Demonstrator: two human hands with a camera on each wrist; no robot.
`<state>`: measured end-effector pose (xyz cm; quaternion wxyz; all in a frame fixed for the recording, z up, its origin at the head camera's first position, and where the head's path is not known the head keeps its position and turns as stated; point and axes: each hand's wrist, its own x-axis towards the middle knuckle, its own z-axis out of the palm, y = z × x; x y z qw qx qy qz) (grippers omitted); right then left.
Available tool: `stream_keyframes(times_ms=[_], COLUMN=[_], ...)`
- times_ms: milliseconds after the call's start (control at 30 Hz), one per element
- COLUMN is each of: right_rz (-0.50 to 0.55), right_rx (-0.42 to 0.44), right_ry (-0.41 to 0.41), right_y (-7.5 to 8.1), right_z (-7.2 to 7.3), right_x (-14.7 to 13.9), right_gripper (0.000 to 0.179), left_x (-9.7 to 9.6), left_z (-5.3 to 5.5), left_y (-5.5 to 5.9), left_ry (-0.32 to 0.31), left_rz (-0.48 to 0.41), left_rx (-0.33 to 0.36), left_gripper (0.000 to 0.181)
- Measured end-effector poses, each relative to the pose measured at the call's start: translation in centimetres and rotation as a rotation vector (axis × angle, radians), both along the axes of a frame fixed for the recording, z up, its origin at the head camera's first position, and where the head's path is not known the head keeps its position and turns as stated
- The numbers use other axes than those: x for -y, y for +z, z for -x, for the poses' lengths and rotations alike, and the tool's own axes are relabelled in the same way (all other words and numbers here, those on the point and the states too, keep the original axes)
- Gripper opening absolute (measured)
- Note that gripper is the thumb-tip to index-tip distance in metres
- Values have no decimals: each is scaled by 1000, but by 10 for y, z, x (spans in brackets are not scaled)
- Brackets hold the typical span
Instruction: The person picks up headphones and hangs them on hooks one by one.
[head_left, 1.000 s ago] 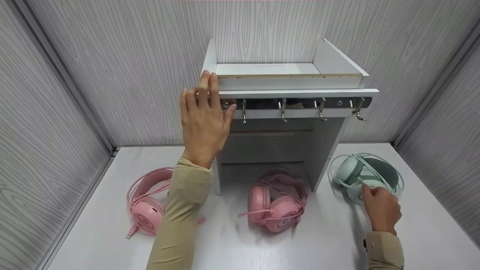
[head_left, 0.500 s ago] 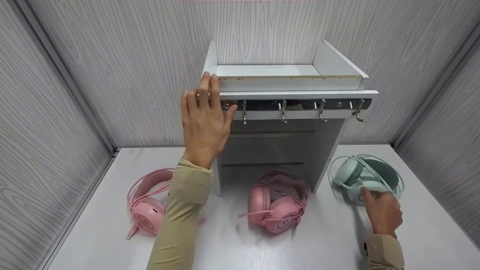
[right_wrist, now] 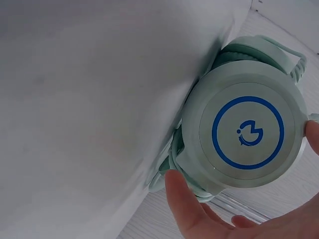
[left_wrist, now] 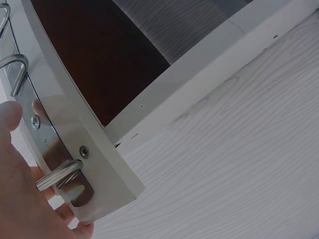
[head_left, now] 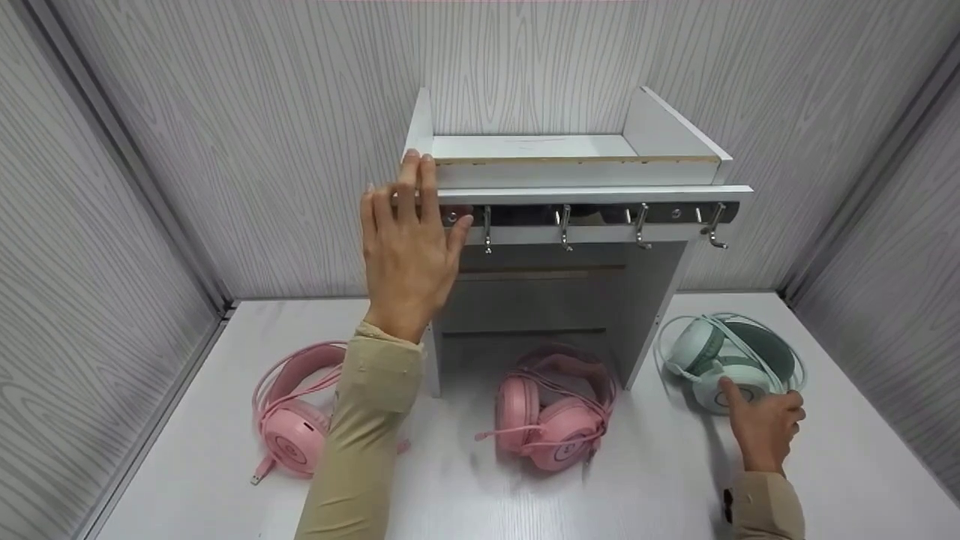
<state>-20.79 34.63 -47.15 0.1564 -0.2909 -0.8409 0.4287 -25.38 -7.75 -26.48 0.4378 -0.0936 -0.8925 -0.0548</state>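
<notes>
My left hand (head_left: 409,262) rests over the left end of a white hook rail (head_left: 592,195), fingers laid across its top edge and thumb against the dark metal strip. In the left wrist view the left hand (left_wrist: 25,194) is beside a silver hook (left_wrist: 59,174). At the right, my right hand (head_left: 765,427) is at the mint-green headphones (head_left: 697,343), fingers parted, thumb by the near ear cup. The right wrist view shows that ear cup (right_wrist: 246,127) with a blue ring logo. One fingertip touches its rim; another finger (right_wrist: 182,199) lies near the lower band.
The white rack (head_left: 652,300) stands mid-table, open-topped shelf (head_left: 525,146) above its hooks. Pink headphones (head_left: 566,435) lie in front beneath it. Another pink pair (head_left: 292,439) lies left, partly hidden by my left sleeve. Wood-grain panels (head_left: 127,187) enclose the white table (head_left: 570,510).
My right hand's fingers have spread apart at the green headphones, and the hand has shifted slightly toward me. My left hand stays on the rail. The whole view has dropped a little.
</notes>
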Motion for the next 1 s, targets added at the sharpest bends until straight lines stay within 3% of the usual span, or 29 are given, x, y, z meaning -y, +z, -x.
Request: stream_keyframes(times_ms=[533, 633, 833, 1000], right_rz=[172, 308, 717, 825], right_rx=[-36, -59, -112, -111], right_ry=[-21, -15, -31, -43], right_y=[-1, -2, 4, 6], right_z=[12, 13, 19, 21], right_x=[-1, -1, -3, -3], right_gripper=[106, 106, 116, 116], left_x=[0, 0, 1, 2], left_z=[0, 0, 0, 0], left_y=[0, 1, 1, 0], left_ry=[13, 8, 13, 9], left_rz=[1, -1, 0, 5], left_rx=[24, 20, 15, 10], left_gripper=[69, 69, 69, 68])
